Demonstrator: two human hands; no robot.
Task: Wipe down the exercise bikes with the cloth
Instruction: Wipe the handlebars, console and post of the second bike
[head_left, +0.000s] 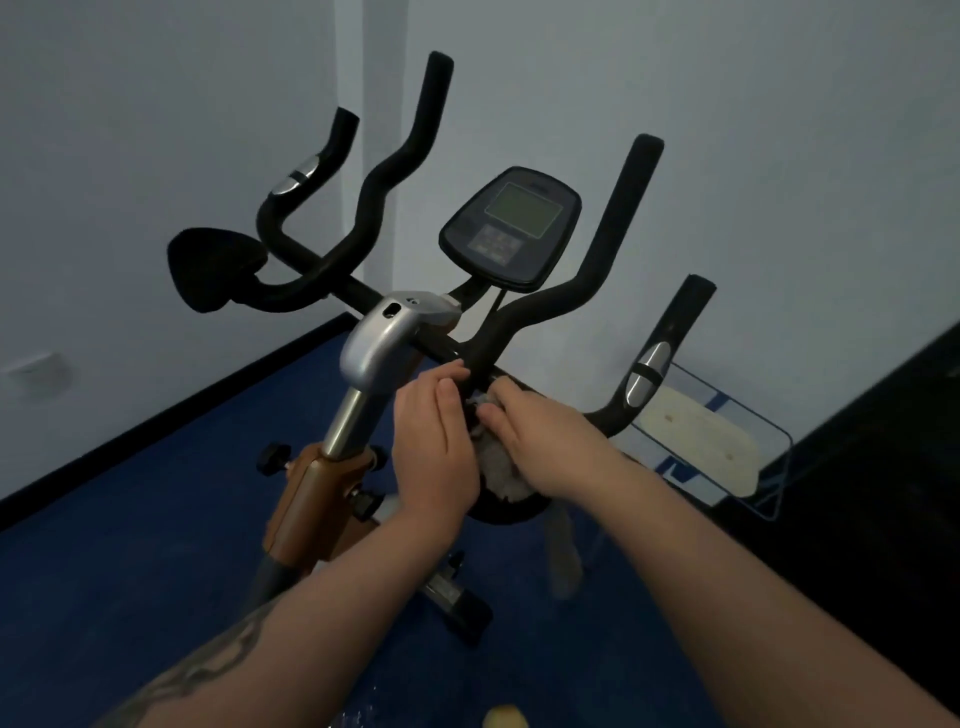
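An exercise bike with black handlebars, a silver stem cover and a console fills the middle. Both hands meet at the handlebar's base, right of the stem. My right hand grips a pale grey cloth bunched against the bar, and the cloth hangs down below the hand. My left hand lies beside it, fingers fairly straight, fingertips touching the bar and the cloth's top edge.
Blue floor runs to white walls with a black skirting. A wire-framed rack holding a pale board stands at the right, next to a dark panel. Black adjustment knobs stick out from the bike's brown frame.
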